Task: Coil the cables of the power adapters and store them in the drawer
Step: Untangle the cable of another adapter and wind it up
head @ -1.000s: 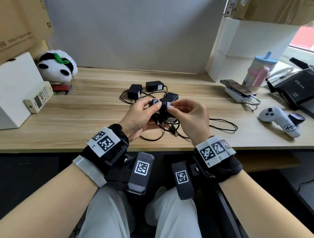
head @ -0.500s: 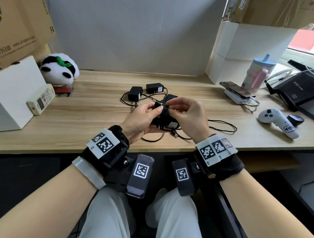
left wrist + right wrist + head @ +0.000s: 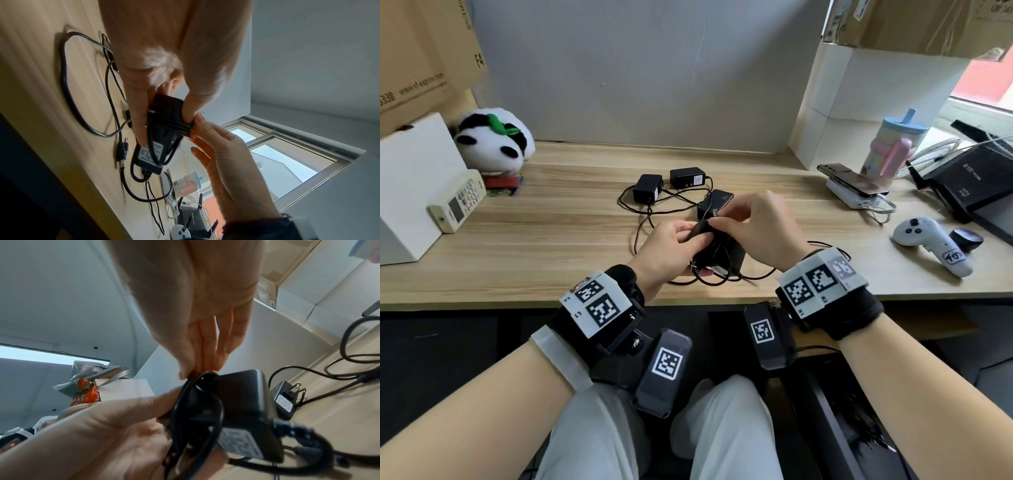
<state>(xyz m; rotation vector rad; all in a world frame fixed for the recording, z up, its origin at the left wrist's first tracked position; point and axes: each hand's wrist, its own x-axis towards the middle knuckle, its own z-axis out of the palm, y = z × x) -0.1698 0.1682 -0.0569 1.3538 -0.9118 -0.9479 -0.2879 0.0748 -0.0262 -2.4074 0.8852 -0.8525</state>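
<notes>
A black power adapter (image 3: 726, 258) is gripped by my left hand (image 3: 688, 236) just above the desk's front edge. Several turns of its black cable (image 3: 180, 129) are wound around it. My right hand (image 3: 722, 219) pinches the cable at the top of the adapter, thumb against fingertips (image 3: 207, 366). In the right wrist view the cable loop (image 3: 180, 402) runs down over the adapter (image 3: 242, 410) into my left palm (image 3: 115, 426). The rest of the cable (image 3: 722, 281) trails loose on the desk. Three more adapters (image 3: 647, 188) (image 3: 686, 177) (image 3: 717, 202) lie behind with tangled cables.
On the wooden desk (image 3: 551, 240), a white box (image 3: 410, 192), a remote (image 3: 458, 202) and a plush panda (image 3: 493, 140) stand on the left. A phone on a power bank (image 3: 856, 185), a cup (image 3: 890, 150), a white controller (image 3: 931, 240) and a router (image 3: 969, 178) are on the right.
My right hand has shifted from the adapter's side up to its top, still pinching the cable. The left hand keeps its grip, and both hands sit slightly lower over the desk.
</notes>
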